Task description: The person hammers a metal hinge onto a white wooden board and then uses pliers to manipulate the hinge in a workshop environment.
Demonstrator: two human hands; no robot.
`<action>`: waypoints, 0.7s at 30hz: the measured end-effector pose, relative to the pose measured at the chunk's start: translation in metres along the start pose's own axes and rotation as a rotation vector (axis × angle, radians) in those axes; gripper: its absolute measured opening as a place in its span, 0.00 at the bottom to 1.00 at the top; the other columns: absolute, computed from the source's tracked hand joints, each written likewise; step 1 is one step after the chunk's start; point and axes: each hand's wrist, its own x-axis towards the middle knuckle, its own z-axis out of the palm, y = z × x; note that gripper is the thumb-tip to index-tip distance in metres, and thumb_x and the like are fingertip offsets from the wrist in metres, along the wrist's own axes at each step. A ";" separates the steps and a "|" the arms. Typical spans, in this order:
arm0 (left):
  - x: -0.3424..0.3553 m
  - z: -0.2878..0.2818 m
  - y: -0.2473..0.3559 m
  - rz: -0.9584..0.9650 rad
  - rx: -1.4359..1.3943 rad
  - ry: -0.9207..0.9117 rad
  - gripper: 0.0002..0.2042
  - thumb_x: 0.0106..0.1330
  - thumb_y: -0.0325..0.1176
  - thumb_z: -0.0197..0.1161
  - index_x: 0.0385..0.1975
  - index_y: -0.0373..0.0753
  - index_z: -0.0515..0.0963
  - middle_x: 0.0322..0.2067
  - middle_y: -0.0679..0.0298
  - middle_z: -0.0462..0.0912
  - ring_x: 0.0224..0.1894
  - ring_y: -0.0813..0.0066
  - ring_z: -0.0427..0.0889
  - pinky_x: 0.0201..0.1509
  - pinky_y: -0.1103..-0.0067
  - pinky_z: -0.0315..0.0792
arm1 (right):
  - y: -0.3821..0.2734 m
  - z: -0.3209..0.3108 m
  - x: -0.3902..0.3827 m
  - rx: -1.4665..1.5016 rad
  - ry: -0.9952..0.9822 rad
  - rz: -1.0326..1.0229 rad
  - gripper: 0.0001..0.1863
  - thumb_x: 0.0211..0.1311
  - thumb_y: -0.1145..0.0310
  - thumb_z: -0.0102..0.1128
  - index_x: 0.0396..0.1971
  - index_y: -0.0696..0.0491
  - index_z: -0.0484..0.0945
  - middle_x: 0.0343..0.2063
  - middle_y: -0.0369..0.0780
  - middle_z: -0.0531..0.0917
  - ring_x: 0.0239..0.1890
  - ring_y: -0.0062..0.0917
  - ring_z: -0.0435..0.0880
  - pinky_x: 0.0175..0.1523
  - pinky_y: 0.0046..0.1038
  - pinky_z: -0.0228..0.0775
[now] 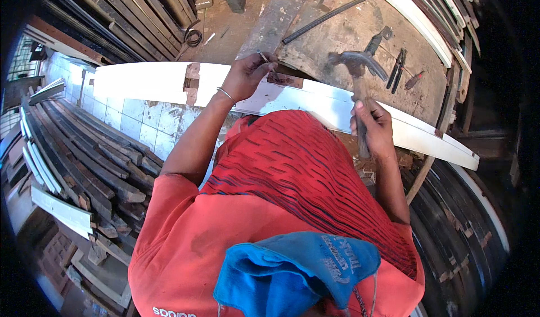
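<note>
A long white-painted board lies across in front of me, with bare brown recesses cut into it. My left hand is pinched above the board's middle, beside one brown recess. Between its fingertips is something slender, too small to make out. In my right hand is a claw hammer, gripped by its wooden handle. Its metal head is raised over the far side of the board, slightly blurred.
On the wooden worktop beyond lie a long dark metal bar, pincers, a small red-handled tool and another dark tool. Stacked timber crowds the left; more planks stand at right. A coiled strap lies far left.
</note>
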 end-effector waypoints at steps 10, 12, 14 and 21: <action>0.016 -0.011 -0.024 0.322 0.224 -0.122 0.10 0.71 0.35 0.63 0.43 0.36 0.84 0.37 0.50 0.87 0.40 0.61 0.88 0.45 0.73 0.78 | -0.133 0.091 -0.018 -0.242 -0.036 -0.418 0.19 0.74 0.53 0.58 0.38 0.56 0.75 0.21 0.33 0.76 0.23 0.16 0.74 0.29 0.23 0.66; 0.017 -0.010 -0.026 0.340 0.169 -0.119 0.10 0.71 0.36 0.63 0.43 0.36 0.84 0.37 0.50 0.87 0.40 0.59 0.88 0.44 0.71 0.78 | -0.146 0.108 -0.017 -0.287 0.048 -0.536 0.19 0.75 0.54 0.56 0.40 0.57 0.74 0.21 0.37 0.78 0.25 0.21 0.77 0.31 0.29 0.70; 0.017 -0.014 -0.030 0.342 0.167 -0.118 0.11 0.71 0.37 0.63 0.43 0.36 0.84 0.36 0.49 0.87 0.39 0.57 0.88 0.43 0.70 0.78 | -0.144 0.108 -0.002 -0.921 -0.128 -0.455 0.20 0.75 0.54 0.55 0.45 0.59 0.73 0.24 0.42 0.81 0.27 0.29 0.80 0.34 0.36 0.72; 0.011 -0.020 -0.039 0.407 0.114 -0.044 0.13 0.71 0.40 0.64 0.43 0.36 0.84 0.35 0.47 0.86 0.36 0.48 0.85 0.40 0.66 0.77 | -0.208 0.142 -0.011 -0.640 -0.094 -0.353 0.19 0.75 0.54 0.56 0.44 0.58 0.77 0.22 0.32 0.73 0.24 0.14 0.72 0.30 0.21 0.64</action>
